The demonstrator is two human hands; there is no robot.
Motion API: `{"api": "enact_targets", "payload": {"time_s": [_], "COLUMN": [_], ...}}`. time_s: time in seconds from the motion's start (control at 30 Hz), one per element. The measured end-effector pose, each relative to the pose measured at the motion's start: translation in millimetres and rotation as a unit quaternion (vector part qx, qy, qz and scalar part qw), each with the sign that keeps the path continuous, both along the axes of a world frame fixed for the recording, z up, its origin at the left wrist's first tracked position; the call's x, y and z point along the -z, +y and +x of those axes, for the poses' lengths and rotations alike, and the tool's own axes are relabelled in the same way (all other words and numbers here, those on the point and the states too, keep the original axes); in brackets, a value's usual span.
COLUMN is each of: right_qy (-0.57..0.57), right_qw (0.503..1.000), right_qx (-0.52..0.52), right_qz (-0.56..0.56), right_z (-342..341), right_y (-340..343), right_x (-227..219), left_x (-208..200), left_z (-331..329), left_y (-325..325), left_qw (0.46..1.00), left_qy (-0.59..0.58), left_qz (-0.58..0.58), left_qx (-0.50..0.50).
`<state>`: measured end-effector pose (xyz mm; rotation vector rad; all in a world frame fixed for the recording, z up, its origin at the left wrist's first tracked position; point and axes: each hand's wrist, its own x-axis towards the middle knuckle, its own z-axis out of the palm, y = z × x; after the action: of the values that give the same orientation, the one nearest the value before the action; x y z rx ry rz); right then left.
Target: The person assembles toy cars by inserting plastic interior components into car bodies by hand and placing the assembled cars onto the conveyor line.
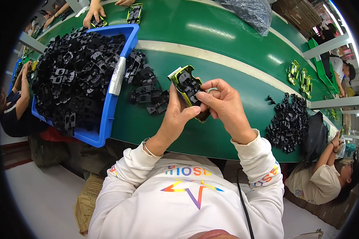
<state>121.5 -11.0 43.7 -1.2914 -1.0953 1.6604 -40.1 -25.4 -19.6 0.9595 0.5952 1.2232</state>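
Over the near part of the bench I hold a yellow-green toy car body [175,73], its hollow underside facing up and tilted. A black plastic interior piece [186,83] sits inside it. My left hand [173,121] is closed round the body's left side and lower end, thumb along the near edge. The fingers of my right hand [227,105] are bent and pinched at the body's right side, with the thumb on or just beside the black piece. Whether those fingertips grip a separate small part is hidden.
At the left stands a blue bin [107,115] heaped with black plastic parts. Loose black parts [147,89] lie beside it on the green bench [227,139]. On the right are a pile of small black parts [288,123] and yellow-green car bodies [306,83]. Another person's hand [94,14] works across the bench.
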Motion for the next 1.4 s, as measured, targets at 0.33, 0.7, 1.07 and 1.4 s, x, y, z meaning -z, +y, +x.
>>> {"api": "enact_targets", "payload": {"time_s": [0.33, 0.7, 1.07, 1.4], "right_qy": [-0.150, -0.040, -0.022, -0.041], "right_qw": [0.977, 0.998, 0.997, 0.996], "right_qx": [0.051, 0.037, 0.074, 0.003], "right_qz": [0.145, 0.041, 0.029, 0.081], "right_z": [3.3, -7.3, -6.9, -1.2], "right_y": [-4.4, -9.9, -2.7, 54.8], "right_x": [11.4, 18.6, 31.7, 19.4], "left_x": [-3.5, -7.9, -5.7, -19.0], "left_z": [-1.5, 4.7, 9.7, -2.8], "left_y": [4.6, -3.5, 12.8, 65.0], "left_qw": [1.000, 0.996, 0.997, 0.995], "left_qy": [0.008, 0.060, 0.025, 0.094], "left_qz": [-0.018, -0.051, -0.063, -0.015], "left_qx": [0.007, -0.052, -0.037, -0.041]}}
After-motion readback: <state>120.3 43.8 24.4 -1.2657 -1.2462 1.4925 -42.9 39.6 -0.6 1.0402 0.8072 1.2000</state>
